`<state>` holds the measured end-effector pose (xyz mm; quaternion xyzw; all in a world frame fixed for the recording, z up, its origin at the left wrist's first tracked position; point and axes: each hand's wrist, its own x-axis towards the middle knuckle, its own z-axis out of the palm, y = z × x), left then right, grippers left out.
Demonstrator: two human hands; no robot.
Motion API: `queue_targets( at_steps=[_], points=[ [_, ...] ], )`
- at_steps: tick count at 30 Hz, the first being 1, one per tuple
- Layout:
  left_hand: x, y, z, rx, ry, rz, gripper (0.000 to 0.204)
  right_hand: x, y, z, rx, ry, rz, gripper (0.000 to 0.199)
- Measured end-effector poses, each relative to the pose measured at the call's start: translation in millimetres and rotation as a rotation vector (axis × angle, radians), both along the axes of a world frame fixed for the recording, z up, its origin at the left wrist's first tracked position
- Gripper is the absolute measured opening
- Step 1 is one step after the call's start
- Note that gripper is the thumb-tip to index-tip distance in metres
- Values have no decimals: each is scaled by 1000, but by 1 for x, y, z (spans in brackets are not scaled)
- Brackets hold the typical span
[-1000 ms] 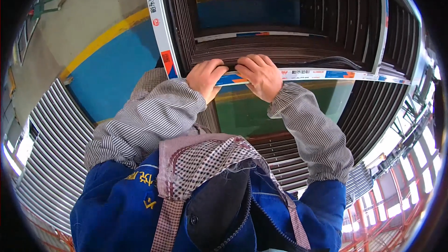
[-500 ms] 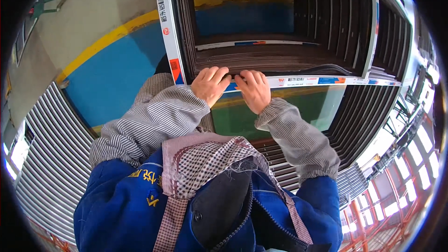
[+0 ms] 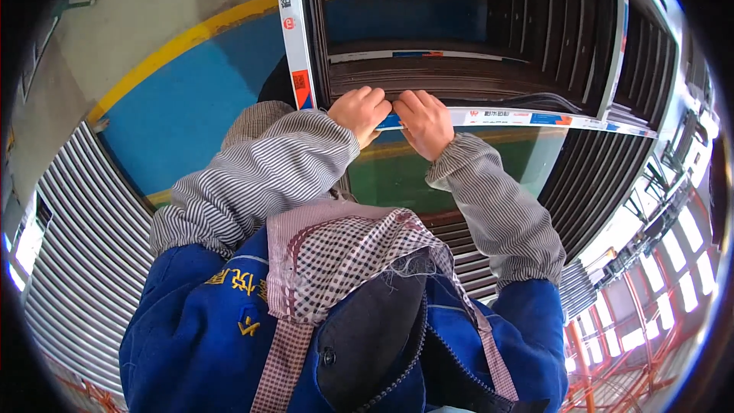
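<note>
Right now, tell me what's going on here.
A person in a blue jacket and striped sleeve covers presses both hands, left hand and right hand, side by side on the white taped edge strip of a glass pane. Stacks of dark framed panels lie beyond.

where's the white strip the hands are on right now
Upper middle of the head view: the white strip runs rightward along the glass pane's top edge, with the left hand and right hand on its left end.

Single head-worn fisheye view, looking steeply down — close over the chest, edges bending toward the rim
</note>
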<state>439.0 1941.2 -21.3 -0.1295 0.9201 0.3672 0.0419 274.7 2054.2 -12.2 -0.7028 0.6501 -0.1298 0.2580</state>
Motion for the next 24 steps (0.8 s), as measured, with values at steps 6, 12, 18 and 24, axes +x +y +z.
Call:
queue_targets(
  at_steps=[6,12,18,24],
  points=[
    [21,7,3,-90,-10,157,51,12,5,6,-53,42,-98,37],
    [34,0,5,-192,41,146,40,37,-10,5,-1,-38,-140,48],
    [33,-15,-2,-109,13,-4,50,30,-26,5,51,-17,35,29],
    [34,-7,1,-127,-118,10,56,28,-7,5,-62,22,-41,22]
  ],
)
